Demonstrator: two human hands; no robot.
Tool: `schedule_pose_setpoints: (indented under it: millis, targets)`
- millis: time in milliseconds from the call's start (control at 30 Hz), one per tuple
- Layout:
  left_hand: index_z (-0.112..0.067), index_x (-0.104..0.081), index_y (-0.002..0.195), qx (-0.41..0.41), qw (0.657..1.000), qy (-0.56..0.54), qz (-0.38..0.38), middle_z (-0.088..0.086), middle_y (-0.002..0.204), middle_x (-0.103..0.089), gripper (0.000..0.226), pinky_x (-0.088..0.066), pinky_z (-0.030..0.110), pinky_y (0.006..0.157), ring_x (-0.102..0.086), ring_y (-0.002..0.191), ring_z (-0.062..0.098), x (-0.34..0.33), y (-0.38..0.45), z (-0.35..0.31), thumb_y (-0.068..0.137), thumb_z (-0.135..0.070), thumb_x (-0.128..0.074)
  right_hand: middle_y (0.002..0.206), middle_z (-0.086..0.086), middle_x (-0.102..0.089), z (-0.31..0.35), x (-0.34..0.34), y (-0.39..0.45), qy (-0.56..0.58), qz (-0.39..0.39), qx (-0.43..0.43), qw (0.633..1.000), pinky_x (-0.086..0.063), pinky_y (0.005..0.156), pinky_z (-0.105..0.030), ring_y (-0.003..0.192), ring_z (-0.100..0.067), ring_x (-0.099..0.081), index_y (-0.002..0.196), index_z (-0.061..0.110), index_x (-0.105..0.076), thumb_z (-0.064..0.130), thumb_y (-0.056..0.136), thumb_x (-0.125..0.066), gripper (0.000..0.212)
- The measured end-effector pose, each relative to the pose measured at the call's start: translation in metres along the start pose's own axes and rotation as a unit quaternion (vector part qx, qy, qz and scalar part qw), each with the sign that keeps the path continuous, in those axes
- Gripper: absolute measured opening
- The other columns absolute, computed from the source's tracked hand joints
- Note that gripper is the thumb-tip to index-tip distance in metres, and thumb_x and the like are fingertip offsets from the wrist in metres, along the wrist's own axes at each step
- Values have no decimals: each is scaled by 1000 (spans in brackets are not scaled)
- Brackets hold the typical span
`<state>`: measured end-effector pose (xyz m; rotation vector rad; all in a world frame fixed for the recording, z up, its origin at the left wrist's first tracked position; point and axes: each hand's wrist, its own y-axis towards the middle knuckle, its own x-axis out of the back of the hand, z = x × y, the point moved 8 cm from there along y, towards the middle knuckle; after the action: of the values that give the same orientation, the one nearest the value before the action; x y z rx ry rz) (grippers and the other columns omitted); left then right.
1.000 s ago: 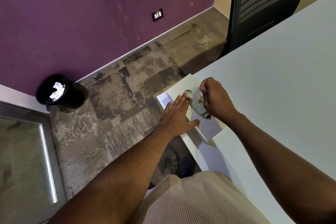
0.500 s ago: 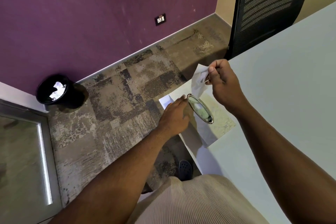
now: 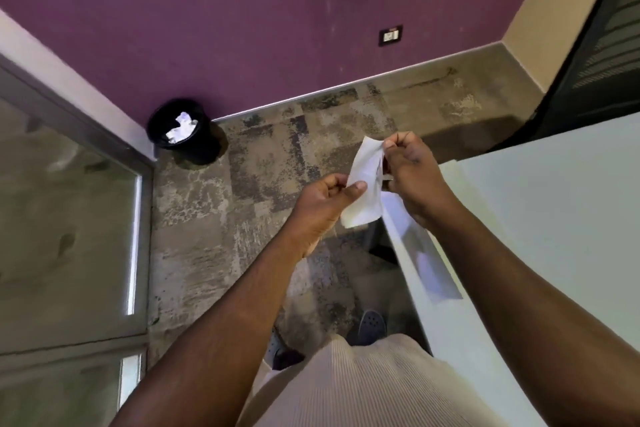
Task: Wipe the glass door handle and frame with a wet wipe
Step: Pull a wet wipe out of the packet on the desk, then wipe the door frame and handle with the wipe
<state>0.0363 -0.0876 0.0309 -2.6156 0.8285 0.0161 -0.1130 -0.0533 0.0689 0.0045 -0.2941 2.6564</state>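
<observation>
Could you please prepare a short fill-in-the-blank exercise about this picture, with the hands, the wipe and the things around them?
1. Both hands hold a white ____ above the floor, the left hand low on it and the right hand at its top.
2. The black bin stands against the ____ wall.
3. The bin holds crumpled white ____.
4. The glass door is on the person's ____ side.

Missing words: wipe; purple; paper; left

My 2 bare forearms reaching forward and converging, left hand (image 3: 323,199) thumb up and pinched shut on the wet wipe (image 3: 363,184), right hand (image 3: 410,172) fingers curled, pinching its upper edge, hands close together
</observation>
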Motion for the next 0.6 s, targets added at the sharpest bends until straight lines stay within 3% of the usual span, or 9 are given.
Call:
schedule_pose_setpoints:
  millis: [100, 200, 300, 400, 600]
  targets:
    - [-19, -71, 90, -4, 998, 19, -62, -2, 89, -76, 2, -55, 26, 67, -70, 79, 12, 45, -14, -5, 91, -18, -71, 93, -11, -64, -1, -45, 2, 10, 27, -39, 999, -56, 76, -50, 83, -25, -65, 91, 20, -50, 20, 101, -43, 12]
    - [-20, -71, 85, -1, 993, -11, -119, -4, 86, -74, 11, -52, 27, 65, -68, 78, 10, 97, -35, -11, 94, -20, -67, 96, -14, -71, -2, -104, -4, 64, 123, -85, 987, -59, 60, -36, 77, -22, -72, 101, 14, -55, 27, 99, -51, 13]
    - [-17, -73, 87, -8, 987, -31, -158, 0, 86, -75, 13, -56, 30, 66, -69, 79, 13, 148, -59, -18, 95, -24, -65, 97, -9, -74, -4, -166, -17, 111, 217, -128, 961, -56, 63, -28, 82, -20, -72, 114, 8, -57, 26, 91, -65, 30]
    - [-18, -75, 85, -14, 979, -33, -201, 4, 89, -77, 17, -57, 36, 72, -71, 79, 17, 201, -86, -20, 97, -25, -64, 92, -10, -74, -3, -222, -26, 104, 241, -132, 956, -56, 62, -27, 77, -19, -68, 106, 5, -62, 13, 89, -67, 19]
    - [-19, -76, 83, -42, 956, -60, -285, 4, 86, -77, 20, -59, 28, 61, -72, 77, 16, 317, -144, -22, 98, -23, -63, 82, -3, -73, -6, -336, -43, 64, 251, -163, 952, -50, 55, -23, 64, -9, -63, 90, 14, -68, 10, 91, -62, 7]
